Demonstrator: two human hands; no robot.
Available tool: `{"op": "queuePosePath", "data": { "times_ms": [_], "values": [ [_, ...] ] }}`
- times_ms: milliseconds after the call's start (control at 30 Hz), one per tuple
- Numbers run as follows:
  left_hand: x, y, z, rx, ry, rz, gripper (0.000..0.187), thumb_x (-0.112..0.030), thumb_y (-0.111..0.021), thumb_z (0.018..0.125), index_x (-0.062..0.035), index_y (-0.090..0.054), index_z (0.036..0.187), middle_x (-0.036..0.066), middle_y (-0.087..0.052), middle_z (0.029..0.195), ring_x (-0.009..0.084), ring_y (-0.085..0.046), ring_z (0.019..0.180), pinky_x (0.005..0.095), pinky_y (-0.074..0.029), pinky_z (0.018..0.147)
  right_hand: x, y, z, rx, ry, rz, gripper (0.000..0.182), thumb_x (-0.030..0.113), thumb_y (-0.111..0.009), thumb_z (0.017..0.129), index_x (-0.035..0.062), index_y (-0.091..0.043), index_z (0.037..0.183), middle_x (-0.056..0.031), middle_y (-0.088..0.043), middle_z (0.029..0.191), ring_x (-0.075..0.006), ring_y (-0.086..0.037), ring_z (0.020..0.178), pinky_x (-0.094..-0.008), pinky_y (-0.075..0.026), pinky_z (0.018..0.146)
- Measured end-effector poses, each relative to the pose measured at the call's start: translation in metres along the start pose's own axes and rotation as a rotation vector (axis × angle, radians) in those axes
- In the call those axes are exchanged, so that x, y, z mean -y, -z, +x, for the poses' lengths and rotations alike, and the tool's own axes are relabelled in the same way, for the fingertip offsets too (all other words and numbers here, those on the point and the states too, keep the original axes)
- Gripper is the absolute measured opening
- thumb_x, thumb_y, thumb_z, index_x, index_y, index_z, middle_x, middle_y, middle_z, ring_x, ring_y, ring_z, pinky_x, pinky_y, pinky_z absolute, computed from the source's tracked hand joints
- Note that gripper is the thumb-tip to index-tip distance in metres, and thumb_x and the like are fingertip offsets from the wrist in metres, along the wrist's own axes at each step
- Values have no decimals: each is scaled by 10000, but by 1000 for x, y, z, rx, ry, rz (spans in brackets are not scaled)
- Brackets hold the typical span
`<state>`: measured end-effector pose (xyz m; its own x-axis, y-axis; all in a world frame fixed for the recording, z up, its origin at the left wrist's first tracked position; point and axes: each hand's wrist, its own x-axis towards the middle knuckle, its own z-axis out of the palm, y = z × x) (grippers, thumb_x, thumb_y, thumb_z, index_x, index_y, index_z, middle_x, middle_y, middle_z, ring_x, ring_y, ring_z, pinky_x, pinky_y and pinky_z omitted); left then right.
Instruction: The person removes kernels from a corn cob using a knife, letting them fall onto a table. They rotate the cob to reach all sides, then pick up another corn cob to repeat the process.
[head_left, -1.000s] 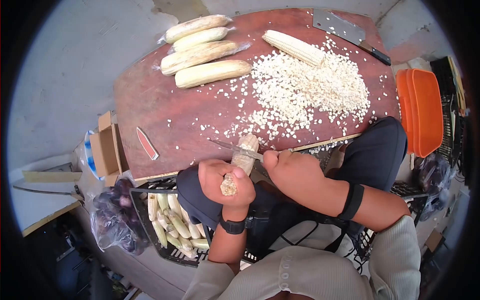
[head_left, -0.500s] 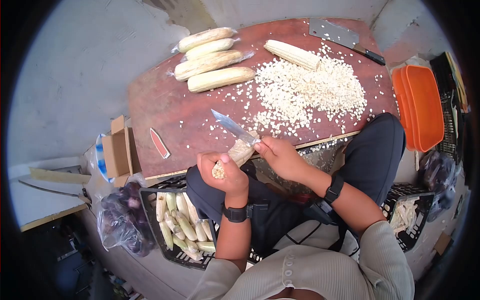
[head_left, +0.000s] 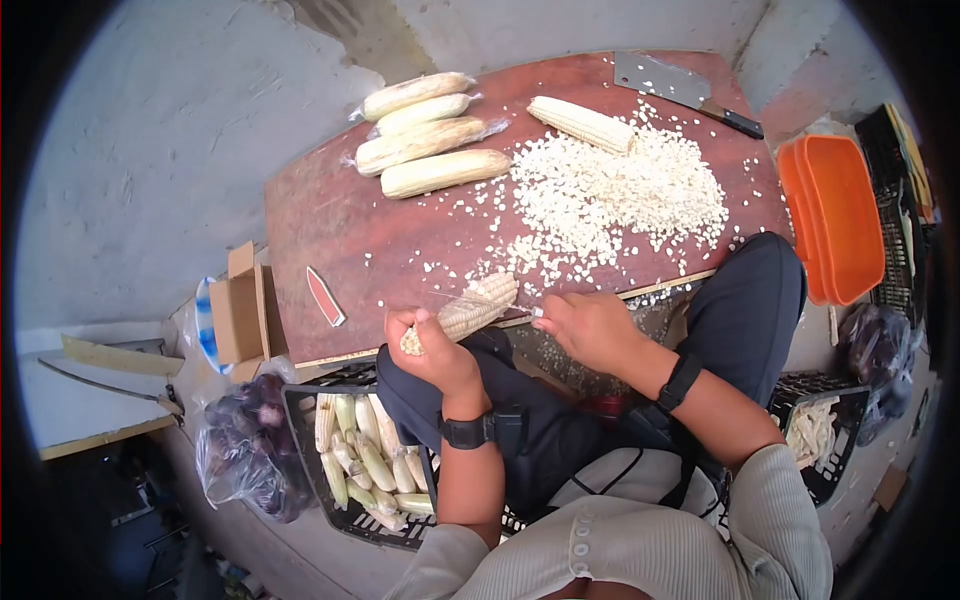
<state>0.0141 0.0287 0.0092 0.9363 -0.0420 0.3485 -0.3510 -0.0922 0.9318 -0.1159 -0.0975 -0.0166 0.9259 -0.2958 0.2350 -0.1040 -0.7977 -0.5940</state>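
My left hand (head_left: 432, 350) is wrapped round the lower end of a pale corn cob (head_left: 478, 306), which tilts up and to the right at the table's near edge. In my right hand (head_left: 590, 328) is a knife (head_left: 537, 311), its light handle end showing by the fingers. The blade looks thin and edge-on, lying across the cob. Beyond my hands spreads a heap of loose corn kernels (head_left: 620, 190), with a whole corn cob (head_left: 582, 124) resting on its far side.
Several plastic-wrapped corn cobs (head_left: 420, 134) lie at the back left of the red table (head_left: 330, 215). A cleaver (head_left: 660, 78) is at the far right, a small red blade-shaped piece (head_left: 325, 297) at left. An orange tub (head_left: 835, 220), cardboard box (head_left: 240, 315) and corn-filled crate (head_left: 300, 425) surround the table.
The knife has turned from pointing up and away with its flat side showing to lying nearly level across the cob. My right hand has shifted right and down; my left slightly down-left.
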Motion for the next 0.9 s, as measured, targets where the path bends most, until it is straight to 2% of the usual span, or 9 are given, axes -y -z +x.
{"op": "queuePosePath", "data": {
  "times_ms": [100,200,400,433,500,700,833,900],
  "values": [
    [2,0,2,-22,49,-41,156,-103,-477,789,-18,-398,685,20,-425,693,126,-376,661,277,-335,630,-7,-3,2,40,85,-91,247,320,-549,876,91,-510,791,-74,-536,606,-255,-583,554,-370,-472,508],
    [3,-2,5,-40,112,-90,158,-119,-477,778,-21,-398,682,16,-425,697,121,-380,665,270,-334,633,-13,-8,5,-1,146,-106,250,322,-550,875,92,-502,787,-71,-523,595,-250,-578,536,-365,-464,480],
    [4,-2,11,-33,156,-91,154,-130,-477,747,-30,-388,672,23,-414,689,116,-375,666,266,-329,643,-27,-7,19,69,199,-122,271,329,-551,872,85,-481,778,-60,-507,584,-245,-565,495,-362,-452,440],
    [5,-2,12,-20,154,-76,155,-131,-476,744,-31,-384,669,25,-410,687,117,-372,665,267,-328,643,-27,-8,20,70,192,-129,266,317,-580,854,83,-485,769,-60,-503,590,-242,-559,495,-355,-445,438],
    [3,-5,11,-34,125,-44,167,-133,-480,746,-33,-373,666,30,-400,680,121,-365,660,271,-326,642,-30,-11,22,71,182,-144,266,293,-637,817,80,-493,750,-60,-495,602,-235,-549,497,-342,-432,434],
    [1,-9,9,-4,39,12,251,-178,-531,779,-32,-363,662,44,-392,682,140,-368,652,279,-322,640,-18,-14,24,47,114,-113,267,281,-650,800,75,-492,741,-57,-489,587,-223,-542,484,-338,-442,432],
    [1,-11,6,-6,30,44,315,-243,-572,810,-31,-389,667,53,-405,686,162,-389,649,294,-325,626,-4,-19,31,80,86,-152,214,232,-613,798,70,-477,768,-56,-504,600,-213,-557,489,-330,-448,425],
    [-3,-13,1,28,-68,132,319,-258,-588,810,-31,-412,673,59,-412,683,178,-399,644,306,-327,615,0,-23,32,94,74,-248,138,167,-564,790,71,-464,792,-48,-524,603,-199,-578,492,-315,-457,417]
  ]
}}
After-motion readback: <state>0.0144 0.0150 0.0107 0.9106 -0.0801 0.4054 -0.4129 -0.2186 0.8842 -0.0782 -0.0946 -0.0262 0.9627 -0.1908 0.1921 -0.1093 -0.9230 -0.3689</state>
